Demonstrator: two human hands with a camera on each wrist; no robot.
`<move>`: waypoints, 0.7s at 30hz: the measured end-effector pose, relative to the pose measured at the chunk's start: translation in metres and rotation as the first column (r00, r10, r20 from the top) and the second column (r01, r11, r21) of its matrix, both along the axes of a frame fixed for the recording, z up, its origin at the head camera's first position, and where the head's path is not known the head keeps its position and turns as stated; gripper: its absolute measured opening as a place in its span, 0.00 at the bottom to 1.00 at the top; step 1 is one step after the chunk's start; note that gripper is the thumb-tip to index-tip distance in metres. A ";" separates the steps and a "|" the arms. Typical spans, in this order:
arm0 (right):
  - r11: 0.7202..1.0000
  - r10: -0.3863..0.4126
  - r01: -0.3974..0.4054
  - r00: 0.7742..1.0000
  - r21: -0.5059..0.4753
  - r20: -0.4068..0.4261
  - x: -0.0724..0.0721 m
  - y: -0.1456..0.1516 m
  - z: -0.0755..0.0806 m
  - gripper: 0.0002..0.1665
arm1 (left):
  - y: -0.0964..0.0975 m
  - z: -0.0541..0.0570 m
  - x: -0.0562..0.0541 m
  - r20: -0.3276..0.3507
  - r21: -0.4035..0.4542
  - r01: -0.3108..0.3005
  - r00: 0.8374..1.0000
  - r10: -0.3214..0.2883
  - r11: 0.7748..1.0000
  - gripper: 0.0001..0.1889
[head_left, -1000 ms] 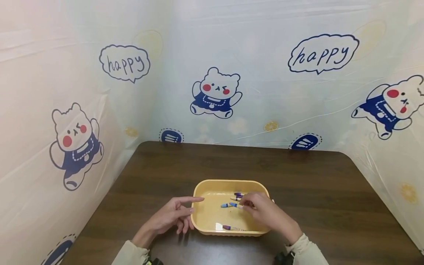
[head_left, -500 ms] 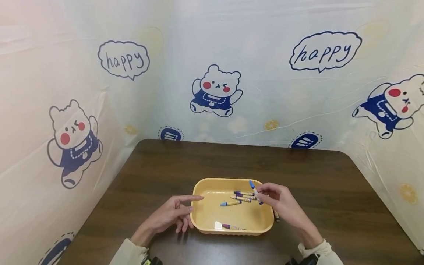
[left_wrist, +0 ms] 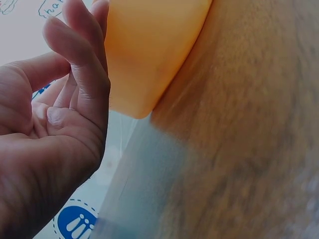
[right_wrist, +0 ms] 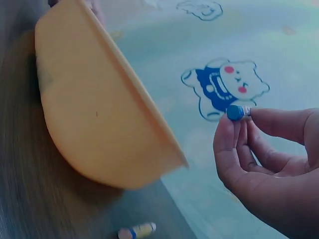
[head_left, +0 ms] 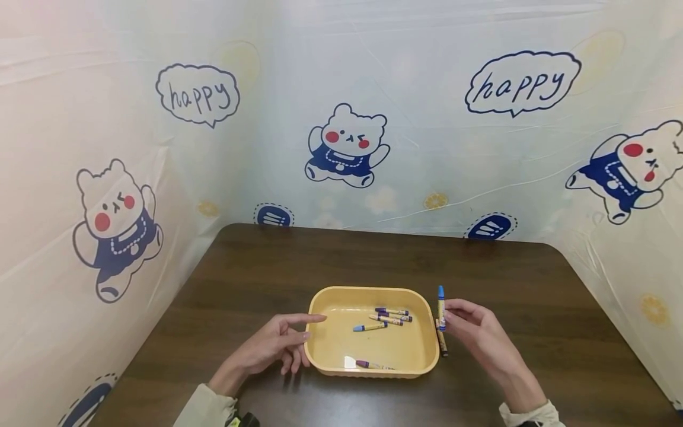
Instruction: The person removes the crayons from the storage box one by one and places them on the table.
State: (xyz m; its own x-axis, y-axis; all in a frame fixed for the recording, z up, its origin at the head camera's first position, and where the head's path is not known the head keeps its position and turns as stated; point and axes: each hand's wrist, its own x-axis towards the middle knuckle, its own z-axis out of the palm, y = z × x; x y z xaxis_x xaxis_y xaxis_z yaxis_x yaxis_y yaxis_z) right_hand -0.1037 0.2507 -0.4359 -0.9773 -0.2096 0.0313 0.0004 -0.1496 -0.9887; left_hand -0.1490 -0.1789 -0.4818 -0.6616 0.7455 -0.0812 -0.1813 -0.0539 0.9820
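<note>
The right hand (head_left: 485, 338) pinches a blue crayon (head_left: 441, 301) between thumb and fingers, just right of the yellow tray (head_left: 411, 354). The crayon's long axis runs near to far, tip at the far end; its tilt is hard to judge. Another crayon (head_left: 442, 344) lies on the table (head_left: 267, 267) right below it. The left hand (head_left: 274, 347), well apart, rests loosely at the tray's left rim, forefinger extended over it.

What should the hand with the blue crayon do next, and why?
Probably lower the blue crayon onto the table: the right hand pinches it outside the yellow bin, and another crayon already lies on that side.
</note>
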 end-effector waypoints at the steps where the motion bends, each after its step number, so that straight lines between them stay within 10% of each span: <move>1: 1.000 -0.003 0.003 1.000 -0.012 0.001 0.000 0.002 -0.001 0.13 | 0.000 0.000 0.000 0.001 -0.003 -0.003 1.000 0.003 1.000 0.25; 8: 0.974 -0.159 0.155 0.987 0.167 0.009 -0.006 0.015 -0.014 0.17 | 0.002 0.001 -0.002 0.000 -0.015 -0.010 1.000 0.010 1.000 0.25; 21: 0.771 -0.300 0.226 0.953 0.595 0.027 -0.007 0.027 -0.030 0.13 | 0.000 -0.001 0.000 -0.017 0.006 -0.004 1.000 0.004 1.000 0.25</move>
State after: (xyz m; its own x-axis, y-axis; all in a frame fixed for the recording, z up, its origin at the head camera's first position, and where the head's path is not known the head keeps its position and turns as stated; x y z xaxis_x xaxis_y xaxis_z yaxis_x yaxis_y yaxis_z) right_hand -0.1104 0.2776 -0.4660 -0.9854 0.1141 -0.1262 0.1640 0.4393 -0.8832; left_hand -0.1494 -0.1787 -0.4826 -0.6660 0.7430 -0.0656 -0.1646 -0.0607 0.9845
